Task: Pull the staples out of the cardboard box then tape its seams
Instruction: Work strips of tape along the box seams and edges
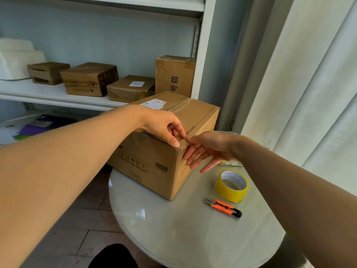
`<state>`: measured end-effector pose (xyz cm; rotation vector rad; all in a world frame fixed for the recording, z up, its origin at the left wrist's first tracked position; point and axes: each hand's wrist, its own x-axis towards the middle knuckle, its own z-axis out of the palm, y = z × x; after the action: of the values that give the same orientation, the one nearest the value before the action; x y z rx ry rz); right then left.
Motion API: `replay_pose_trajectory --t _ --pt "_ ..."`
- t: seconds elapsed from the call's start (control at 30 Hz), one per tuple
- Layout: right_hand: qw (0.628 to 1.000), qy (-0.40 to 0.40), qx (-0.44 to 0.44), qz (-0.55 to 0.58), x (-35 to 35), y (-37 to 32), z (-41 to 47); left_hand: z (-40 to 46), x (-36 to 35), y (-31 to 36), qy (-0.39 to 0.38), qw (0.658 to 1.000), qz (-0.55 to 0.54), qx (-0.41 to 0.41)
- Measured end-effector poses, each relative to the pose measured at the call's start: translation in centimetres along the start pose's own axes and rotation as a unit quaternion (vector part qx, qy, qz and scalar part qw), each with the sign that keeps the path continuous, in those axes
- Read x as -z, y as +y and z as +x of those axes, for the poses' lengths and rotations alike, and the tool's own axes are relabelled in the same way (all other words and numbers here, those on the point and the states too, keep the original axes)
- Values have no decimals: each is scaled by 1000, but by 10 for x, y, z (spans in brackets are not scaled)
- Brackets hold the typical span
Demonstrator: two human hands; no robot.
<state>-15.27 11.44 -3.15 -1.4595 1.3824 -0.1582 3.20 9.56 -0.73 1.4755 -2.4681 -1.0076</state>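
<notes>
At the far left, a white shelf (58, 95) carries several small brown cardboard cartons (88, 78). Right of it, on the round pale glass-topped bench (173, 229), stands the brown cardboard box (154, 167), closed, with clear tape running along its top and a white label at its far end.

The left hand (164, 128) rests on the near top edge of the box, its fingers curled and its thumb and forefinger pinching at something small on the corner seam; whether that is a staple or a tape end is too small to tell. The right hand (208, 149) meets it there, forefinger and thumb touching the same spot, while its other fingers lie straight and relaxed against the right side of the box, grasping nothing that can be made out.

Further right on the bench lie a yellow roll of tape (231, 185) and, nearer, a pair of orange-and-black thread snips (224, 207), both untouched.

The work seems to be at the corner seam: either picking out a staple or pressing down a tape end. The next move probably calls for a firm fingertip pinch, with the left hand steadying the box, before reaching for the roll.
</notes>
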Motion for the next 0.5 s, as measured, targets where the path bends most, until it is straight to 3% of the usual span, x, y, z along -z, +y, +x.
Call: replay_pose_trajectory --t 0.2,0.37,0.5 --pt "999 34 10 -25 -4 1 6 -5 0 2 26 1000 7 -14" --pt "998 32 -18 -42 8 1 6 -13 4 -24 152 971 177 47" --pt "993 58 -29 -96 20 -11 2 -19 3 -34 111 976 170 82"
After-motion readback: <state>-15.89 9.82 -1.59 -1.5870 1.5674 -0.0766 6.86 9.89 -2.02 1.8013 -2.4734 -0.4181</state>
